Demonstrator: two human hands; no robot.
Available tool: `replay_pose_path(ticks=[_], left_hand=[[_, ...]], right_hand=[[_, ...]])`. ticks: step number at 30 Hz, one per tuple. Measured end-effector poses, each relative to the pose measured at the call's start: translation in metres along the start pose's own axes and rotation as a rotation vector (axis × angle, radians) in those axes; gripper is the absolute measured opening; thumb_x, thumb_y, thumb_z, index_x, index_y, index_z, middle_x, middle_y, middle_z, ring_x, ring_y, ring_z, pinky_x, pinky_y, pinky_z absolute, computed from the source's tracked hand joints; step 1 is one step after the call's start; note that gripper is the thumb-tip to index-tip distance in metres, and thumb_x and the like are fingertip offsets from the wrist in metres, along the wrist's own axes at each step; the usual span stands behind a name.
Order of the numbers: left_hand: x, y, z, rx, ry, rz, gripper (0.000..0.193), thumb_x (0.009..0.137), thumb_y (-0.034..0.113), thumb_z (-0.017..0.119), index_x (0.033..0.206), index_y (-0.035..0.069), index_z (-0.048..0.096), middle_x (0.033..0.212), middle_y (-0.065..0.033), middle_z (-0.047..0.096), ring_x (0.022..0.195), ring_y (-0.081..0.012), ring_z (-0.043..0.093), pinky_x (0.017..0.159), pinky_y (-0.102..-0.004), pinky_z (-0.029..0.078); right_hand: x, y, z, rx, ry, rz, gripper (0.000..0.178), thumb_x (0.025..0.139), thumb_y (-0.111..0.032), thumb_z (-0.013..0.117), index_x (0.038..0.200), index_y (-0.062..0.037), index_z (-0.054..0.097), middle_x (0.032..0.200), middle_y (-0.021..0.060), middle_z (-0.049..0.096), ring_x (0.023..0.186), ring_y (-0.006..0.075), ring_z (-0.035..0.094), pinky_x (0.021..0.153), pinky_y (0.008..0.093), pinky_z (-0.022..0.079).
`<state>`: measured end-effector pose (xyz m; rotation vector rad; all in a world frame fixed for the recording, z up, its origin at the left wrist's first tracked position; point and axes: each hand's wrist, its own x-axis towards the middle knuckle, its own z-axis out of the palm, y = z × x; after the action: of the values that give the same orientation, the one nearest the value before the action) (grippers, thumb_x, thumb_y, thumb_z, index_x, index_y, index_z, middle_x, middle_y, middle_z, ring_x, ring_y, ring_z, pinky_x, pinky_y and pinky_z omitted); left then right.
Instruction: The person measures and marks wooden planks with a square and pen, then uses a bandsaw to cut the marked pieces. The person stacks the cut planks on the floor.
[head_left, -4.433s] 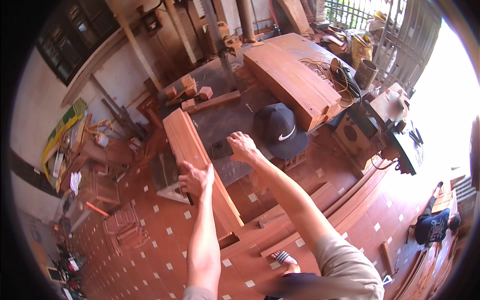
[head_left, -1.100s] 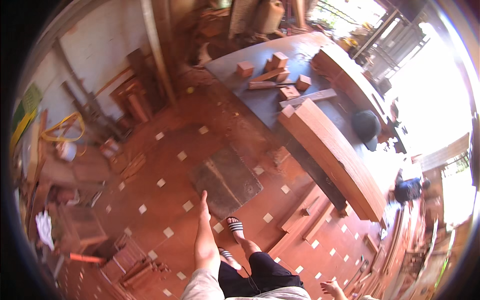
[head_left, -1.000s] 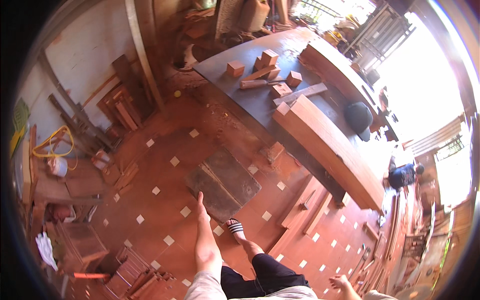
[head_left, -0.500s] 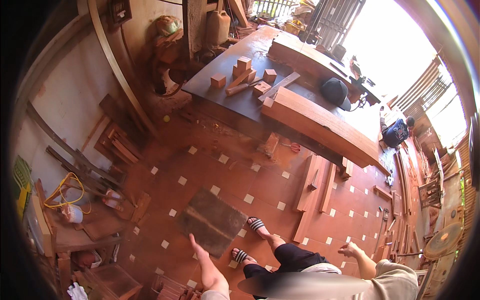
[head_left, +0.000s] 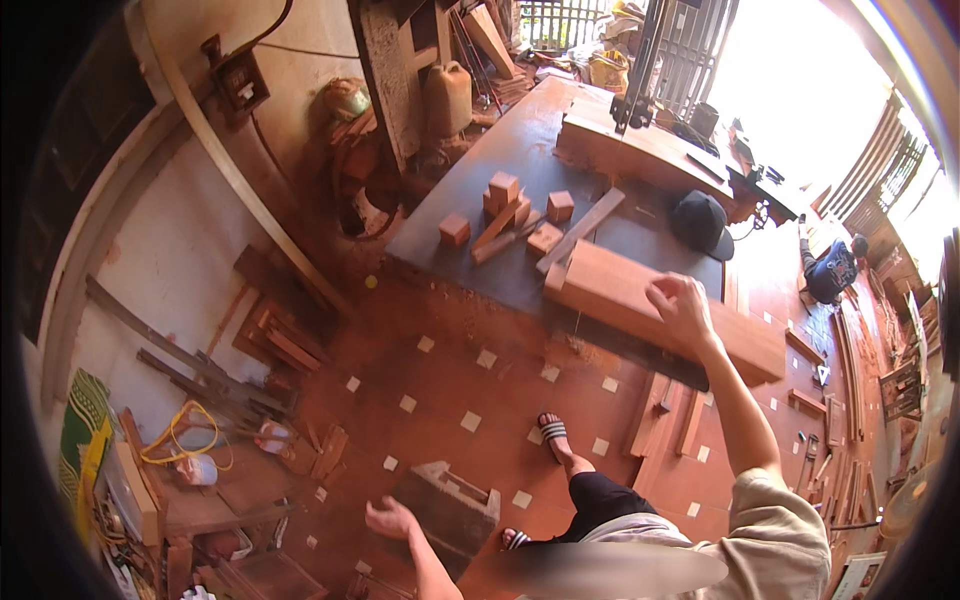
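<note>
My right hand is stretched out over the thick reddish wooden beam along the near edge of the dark worktable. Its fingers are loosely bent with nothing seen in them; whether they touch the wood I cannot tell. Low on the left, my left hand hangs in the air, fingers loose and holding nothing, beside a dark board on the floor. Several wooden blocks, a chisel-like tool and a flat wooden strip lie on the tabletop left of the beam.
A black cap and another large timber are on the table, below a vertical machine part. Planks lie on the tiled floor at right. A cluttered bench stands left. Another person crouches far right.
I have moved closer to the table. My right hand has risen forward from beside my body to over the beam. One foot has stepped ahead, and the left hand's fingers have bent.
</note>
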<state>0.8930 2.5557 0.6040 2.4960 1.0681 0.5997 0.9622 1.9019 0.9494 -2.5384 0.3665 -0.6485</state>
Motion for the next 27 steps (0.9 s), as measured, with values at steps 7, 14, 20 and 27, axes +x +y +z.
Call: replay_pose_path(ticks=[7, 14, 20, 27], left_hand=[[0.015, 0.434, 0.05, -0.562, -0.235, 0.978, 0.031, 0.09, 0.009, 0.074, 0.121, 0.006, 0.074, 0.122, -0.0129, 0.072, 0.116, -0.0345, 0.067, 0.1, -0.0476, 0.053], [-0.013, 0.611, 0.103, -0.109, -0.406, 1.241, 0.051, 0.089, 0.024, 0.083, 0.136, 0.011, 0.068, 0.127, -0.008, 0.067, 0.116, -0.0319, 0.063, 0.098, -0.0488, 0.053], [-0.01, 0.622, 0.134, 0.029, -0.365, 1.247, 0.037, 0.093, 0.022, 0.078, 0.123, 0.007, 0.062, 0.119, -0.0119, 0.067, 0.113, -0.0318, 0.064, 0.092, -0.0476, 0.053], [-0.008, 0.585, 0.138, -0.341, -0.574, 1.195, 0.03, 0.101, 0.015, 0.062, 0.124, -0.003, 0.056, 0.12, -0.0289, 0.065, 0.114, -0.0503, 0.061, 0.1, -0.0599, 0.049]], right_hand=[[0.223, 0.093, 0.139, 0.159, -0.425, 0.862, 0.066, 0.091, -0.058, 0.077, 0.103, 0.0074, 0.078, 0.091, 0.0243, 0.08, 0.076, 0.0321, 0.081, 0.065, 0.0435, 0.067], [0.244, 0.111, 0.216, 0.354, -0.51, 1.181, 0.071, 0.09, -0.054, 0.08, 0.117, 0.0117, 0.073, 0.098, 0.0291, 0.079, 0.083, 0.0353, 0.082, 0.069, 0.0432, 0.069], [0.25, 0.107, 0.214, 0.388, -0.45, 1.139, 0.061, 0.087, -0.048, 0.079, 0.108, 0.0088, 0.078, 0.093, 0.0232, 0.08, 0.076, 0.0292, 0.081, 0.067, 0.0391, 0.07], [0.243, 0.111, 0.199, 0.712, -0.227, 1.2, 0.079, 0.085, -0.062, 0.077, 0.121, 0.0075, 0.071, 0.104, 0.0249, 0.075, 0.086, 0.0354, 0.079, 0.074, 0.0448, 0.069]])
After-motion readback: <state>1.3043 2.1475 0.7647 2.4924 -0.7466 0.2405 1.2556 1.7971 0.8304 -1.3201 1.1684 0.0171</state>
